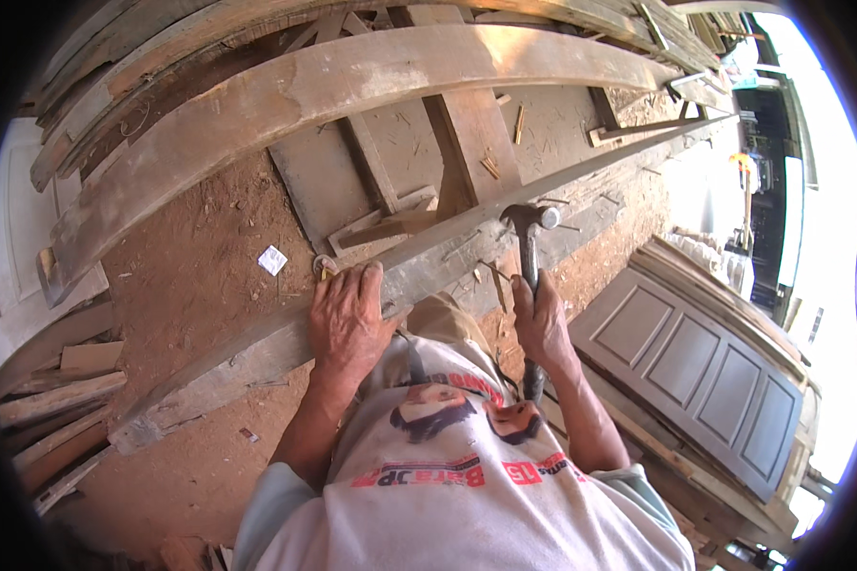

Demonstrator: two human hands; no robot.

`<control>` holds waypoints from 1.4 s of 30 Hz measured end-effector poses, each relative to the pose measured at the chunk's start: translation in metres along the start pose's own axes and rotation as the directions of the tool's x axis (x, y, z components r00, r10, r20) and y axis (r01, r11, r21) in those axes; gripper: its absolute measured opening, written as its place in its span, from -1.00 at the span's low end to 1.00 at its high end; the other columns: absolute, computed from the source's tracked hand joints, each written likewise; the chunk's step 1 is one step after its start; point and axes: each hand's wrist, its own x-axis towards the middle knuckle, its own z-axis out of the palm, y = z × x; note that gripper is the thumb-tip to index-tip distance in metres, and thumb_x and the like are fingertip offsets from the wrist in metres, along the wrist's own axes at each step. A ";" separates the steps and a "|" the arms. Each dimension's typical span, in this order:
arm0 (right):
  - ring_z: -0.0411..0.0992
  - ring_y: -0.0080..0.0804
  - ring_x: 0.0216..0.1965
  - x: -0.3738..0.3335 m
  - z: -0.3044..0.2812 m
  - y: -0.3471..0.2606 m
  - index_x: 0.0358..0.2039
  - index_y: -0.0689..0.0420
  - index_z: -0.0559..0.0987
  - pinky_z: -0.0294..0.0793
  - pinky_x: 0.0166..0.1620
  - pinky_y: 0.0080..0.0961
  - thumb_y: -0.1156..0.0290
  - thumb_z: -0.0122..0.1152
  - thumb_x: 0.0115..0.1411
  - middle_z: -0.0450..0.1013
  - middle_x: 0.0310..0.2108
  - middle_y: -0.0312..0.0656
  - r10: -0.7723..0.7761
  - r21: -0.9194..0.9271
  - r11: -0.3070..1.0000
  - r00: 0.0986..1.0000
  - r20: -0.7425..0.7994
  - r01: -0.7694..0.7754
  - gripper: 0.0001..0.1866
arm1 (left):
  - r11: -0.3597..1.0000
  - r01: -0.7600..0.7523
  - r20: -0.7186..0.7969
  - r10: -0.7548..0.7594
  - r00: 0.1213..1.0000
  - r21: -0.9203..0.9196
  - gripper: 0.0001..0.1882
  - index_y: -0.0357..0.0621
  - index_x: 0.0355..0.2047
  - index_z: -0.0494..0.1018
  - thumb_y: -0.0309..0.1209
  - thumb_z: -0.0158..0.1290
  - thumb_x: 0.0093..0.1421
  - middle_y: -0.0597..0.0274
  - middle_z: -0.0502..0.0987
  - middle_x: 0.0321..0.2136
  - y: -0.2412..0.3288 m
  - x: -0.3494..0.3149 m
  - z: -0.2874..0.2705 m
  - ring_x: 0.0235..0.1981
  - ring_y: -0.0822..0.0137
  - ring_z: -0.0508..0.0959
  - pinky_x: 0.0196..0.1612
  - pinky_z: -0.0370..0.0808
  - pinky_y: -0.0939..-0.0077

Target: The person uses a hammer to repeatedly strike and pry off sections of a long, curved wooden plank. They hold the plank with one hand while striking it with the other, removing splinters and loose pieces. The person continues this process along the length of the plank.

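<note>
A long, weathered wooden beam (428, 266) runs slantwise in front of me, from the lower left to the upper right. My left hand (348, 319) grips its upper edge, fingers together over the top and thumb on the near side. Just past those fingertips sits a small round object with a yellow part (325, 265), partly hidden. My right hand (543, 328) is closed around the handle of a claw hammer (529, 228), whose head is up against or just over the beam. Several nails (569, 227) stick out around the hammer head. Another nail (495, 272) points toward my right thumb.
Beyond the beam lies a long curved plank (352, 81) over wooden framing. A panelled door (690, 362) leans on stacked boards at the right. Scrap wood (62, 400) is piled at the left. A white scrap (272, 260) lies on the dirt floor (195, 252).
</note>
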 end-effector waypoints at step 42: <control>0.18 -0.65 -0.75 0.020 -0.054 -0.040 -0.33 0.06 0.33 0.21 -0.69 -0.57 -0.13 -0.02 0.42 0.20 -0.64 -0.43 0.352 0.158 0.900 0.890 0.288 -0.407 -0.53 | 0.998 -0.020 -0.059 0.017 0.998 -0.056 -0.23 -0.18 0.06 0.40 -0.18 0.46 -0.14 0.04 0.60 -0.13 -0.002 -0.003 0.001 -0.07 0.12 0.58 0.05 0.42 0.21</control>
